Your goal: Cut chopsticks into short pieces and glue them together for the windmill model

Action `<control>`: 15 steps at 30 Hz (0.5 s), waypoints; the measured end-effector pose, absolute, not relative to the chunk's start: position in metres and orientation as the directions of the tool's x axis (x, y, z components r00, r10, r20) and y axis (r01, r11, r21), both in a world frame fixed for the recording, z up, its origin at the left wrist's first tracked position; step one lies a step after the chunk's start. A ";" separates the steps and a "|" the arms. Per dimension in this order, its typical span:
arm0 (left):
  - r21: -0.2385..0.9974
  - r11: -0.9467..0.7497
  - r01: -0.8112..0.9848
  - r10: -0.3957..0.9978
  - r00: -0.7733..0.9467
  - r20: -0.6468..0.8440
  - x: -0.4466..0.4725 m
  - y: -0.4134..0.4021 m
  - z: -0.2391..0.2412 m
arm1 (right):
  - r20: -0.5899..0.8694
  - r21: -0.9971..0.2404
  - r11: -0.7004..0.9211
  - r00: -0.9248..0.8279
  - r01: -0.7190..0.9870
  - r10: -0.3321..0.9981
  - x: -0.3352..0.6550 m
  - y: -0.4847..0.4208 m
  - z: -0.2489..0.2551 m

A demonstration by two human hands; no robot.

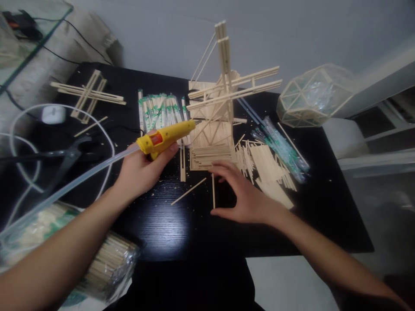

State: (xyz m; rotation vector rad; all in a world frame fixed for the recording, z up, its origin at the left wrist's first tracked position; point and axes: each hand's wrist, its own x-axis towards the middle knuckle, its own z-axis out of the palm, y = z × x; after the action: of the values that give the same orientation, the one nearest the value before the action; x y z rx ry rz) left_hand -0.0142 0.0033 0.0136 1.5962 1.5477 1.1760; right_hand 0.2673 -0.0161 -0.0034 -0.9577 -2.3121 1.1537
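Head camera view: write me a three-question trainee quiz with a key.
1. Which hand holds the yellow glue gun?
2. True or false: the right hand is empty.
3. Where does the wooden cross lie?
A) In the right hand
B) On the left part of the black table, as pictured
C) Under the glue gun

Key:
1. The left hand.
2. False: it holds a thin stick.
3. B.

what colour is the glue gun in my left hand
The glue gun is yellow, with a red-orange patch on its side, as the head view shows.
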 end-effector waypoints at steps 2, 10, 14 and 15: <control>0.893 -0.125 0.431 0.984 -0.064 0.168 -0.014 0.003 0.013 | 0.067 -0.938 0.268 -0.642 0.221 0.764 0.269 -0.009 -0.009; 0.870 -0.099 0.484 0.995 0.074 0.072 -0.026 0.005 0.005 | -0.058 -0.988 -0.130 -0.590 -0.080 0.806 0.274 -0.009 -0.031; 0.860 -0.117 0.497 0.989 0.142 0.052 -0.030 0.006 0.005 | -0.104 -0.983 -0.173 -0.600 -0.058 0.793 0.276 -0.007 -0.031; 0.855 -0.130 0.502 0.985 0.163 0.054 -0.031 0.007 0.006 | -0.109 -0.983 -0.174 -0.603 -0.051 0.790 0.276 -0.007 -0.031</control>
State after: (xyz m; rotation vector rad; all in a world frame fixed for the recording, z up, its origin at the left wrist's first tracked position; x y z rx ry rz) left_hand -0.0311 0.0069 0.0059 1.7332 1.4253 0.8660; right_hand 0.2761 -0.0072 -0.0306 -0.8649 -1.5009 1.8372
